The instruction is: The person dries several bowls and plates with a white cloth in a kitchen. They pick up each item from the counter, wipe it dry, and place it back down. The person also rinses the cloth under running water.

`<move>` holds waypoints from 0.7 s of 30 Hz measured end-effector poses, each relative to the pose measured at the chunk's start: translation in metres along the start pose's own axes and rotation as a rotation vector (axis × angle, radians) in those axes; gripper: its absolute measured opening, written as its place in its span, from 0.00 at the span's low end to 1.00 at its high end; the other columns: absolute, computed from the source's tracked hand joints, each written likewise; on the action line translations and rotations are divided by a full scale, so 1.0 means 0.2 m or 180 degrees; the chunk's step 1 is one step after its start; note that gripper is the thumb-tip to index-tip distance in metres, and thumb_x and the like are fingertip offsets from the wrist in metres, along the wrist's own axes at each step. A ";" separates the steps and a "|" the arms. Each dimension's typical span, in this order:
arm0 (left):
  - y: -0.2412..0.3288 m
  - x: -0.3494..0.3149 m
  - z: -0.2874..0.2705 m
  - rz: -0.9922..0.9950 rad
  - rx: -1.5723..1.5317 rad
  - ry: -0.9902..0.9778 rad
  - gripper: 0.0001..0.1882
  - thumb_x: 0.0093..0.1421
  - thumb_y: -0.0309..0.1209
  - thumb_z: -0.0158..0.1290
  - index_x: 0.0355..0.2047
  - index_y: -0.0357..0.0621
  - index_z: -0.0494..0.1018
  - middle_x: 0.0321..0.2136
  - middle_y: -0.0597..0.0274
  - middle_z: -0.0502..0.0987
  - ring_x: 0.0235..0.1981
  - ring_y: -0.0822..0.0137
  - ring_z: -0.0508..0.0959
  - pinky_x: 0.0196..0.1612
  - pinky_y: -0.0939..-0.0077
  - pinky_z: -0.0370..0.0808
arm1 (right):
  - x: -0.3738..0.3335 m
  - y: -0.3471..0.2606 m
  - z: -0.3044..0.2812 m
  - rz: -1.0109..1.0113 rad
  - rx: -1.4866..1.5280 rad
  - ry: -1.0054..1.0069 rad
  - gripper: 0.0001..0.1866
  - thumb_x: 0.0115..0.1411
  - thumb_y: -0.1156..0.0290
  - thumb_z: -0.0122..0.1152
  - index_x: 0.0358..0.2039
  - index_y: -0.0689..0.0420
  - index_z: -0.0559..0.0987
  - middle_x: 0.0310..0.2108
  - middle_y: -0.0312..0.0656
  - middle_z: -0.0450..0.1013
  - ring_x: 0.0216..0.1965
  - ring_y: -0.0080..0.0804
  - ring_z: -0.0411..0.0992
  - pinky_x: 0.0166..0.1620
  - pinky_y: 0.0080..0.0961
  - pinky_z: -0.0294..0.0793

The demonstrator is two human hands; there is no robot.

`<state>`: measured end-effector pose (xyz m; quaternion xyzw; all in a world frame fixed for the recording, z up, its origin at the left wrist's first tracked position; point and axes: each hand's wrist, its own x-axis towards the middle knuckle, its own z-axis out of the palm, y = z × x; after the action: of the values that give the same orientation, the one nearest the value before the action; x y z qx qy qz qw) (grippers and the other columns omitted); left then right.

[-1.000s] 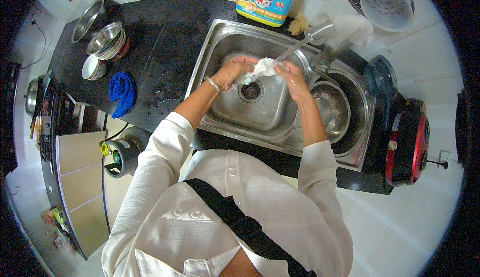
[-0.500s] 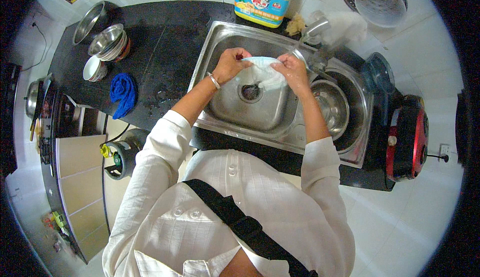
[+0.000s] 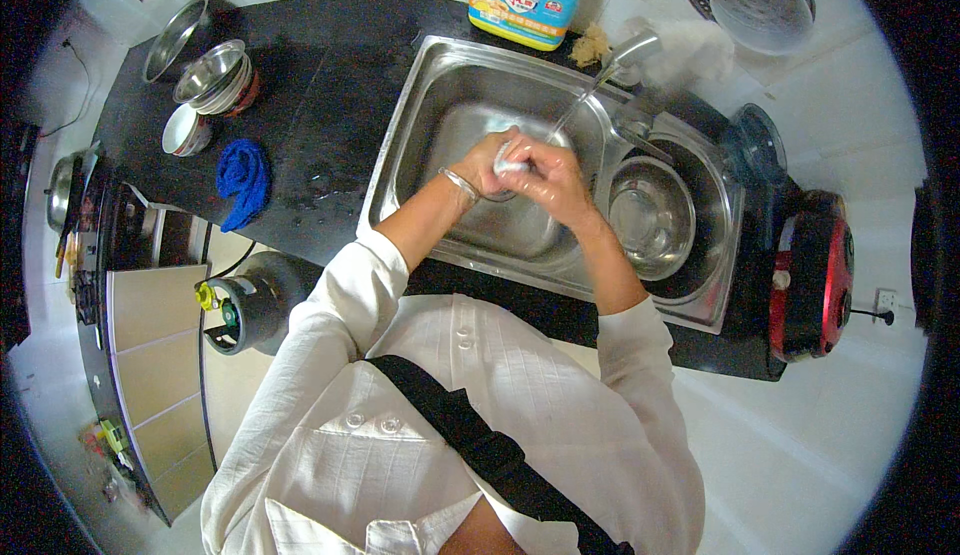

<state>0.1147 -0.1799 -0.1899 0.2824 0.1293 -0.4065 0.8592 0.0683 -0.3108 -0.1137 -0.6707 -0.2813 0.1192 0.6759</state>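
Over the left basin of the steel sink (image 3: 400,170), both of my hands are closed together on a bunched white cloth (image 3: 506,160). My left hand (image 3: 484,163), with a bracelet at its wrist, grips it from the left. From the right, my right hand (image 3: 556,183) wraps round it, fingers curled toward the left hand. Only a small part of the cloth shows between them. A thin stream of water runs from the faucet (image 3: 632,52) into the basin just beyond my hands.
In the right basin sits a steel bowl (image 3: 652,220). A large yellow jug (image 3: 528,0) stands behind the sink. Stacked bowls (image 3: 215,80) and a blue cloth (image 3: 242,183) occupy the counter's left side. A red and black appliance (image 3: 812,285) stands at the right end.
The cloth was stretched between my two hands; now it is bunched up. My hands have come together, lower over the basin, and the water stream shows more plainly.
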 end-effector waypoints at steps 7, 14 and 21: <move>0.09 -0.05 0.11 -0.0248 0.0810 0.0015 0.26 0.55 0.54 0.43 0.43 0.48 0.67 0.39 0.63 0.72 0.38 0.68 0.72 0.37 0.70 0.75 | 0.10 0.20 -0.25 -0.0172 0.0613 0.2488 0.07 0.54 0.67 0.57 0.28 0.57 0.73 0.26 0.31 0.68 0.28 0.18 0.63 0.34 0.17 0.64; 0.09 -0.01 0.15 -0.0465 0.0448 -0.0516 0.16 0.52 0.24 0.50 0.42 0.45 0.65 0.38 0.60 0.72 0.36 0.66 0.75 0.35 0.72 0.76 | 0.08 0.35 -0.19 0.1136 0.2646 0.2062 0.17 0.53 0.54 0.56 0.33 0.55 0.73 0.29 0.39 0.71 0.31 0.30 0.70 0.36 0.26 0.70; 0.08 -0.15 0.28 -0.0926 0.1392 -0.0231 0.13 0.51 0.28 0.54 0.37 0.40 0.67 0.32 0.61 0.74 0.30 0.68 0.76 0.30 0.80 0.77 | 0.10 0.29 -0.18 0.0387 0.2190 0.2021 0.11 0.55 0.63 0.56 0.30 0.57 0.68 0.21 0.40 0.68 0.21 0.32 0.70 0.24 0.27 0.72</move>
<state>0.1083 -0.1867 -0.1249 0.4251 0.0467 -0.5538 0.7144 0.1175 -0.3258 -0.1634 -0.4264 0.0350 0.0339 0.9032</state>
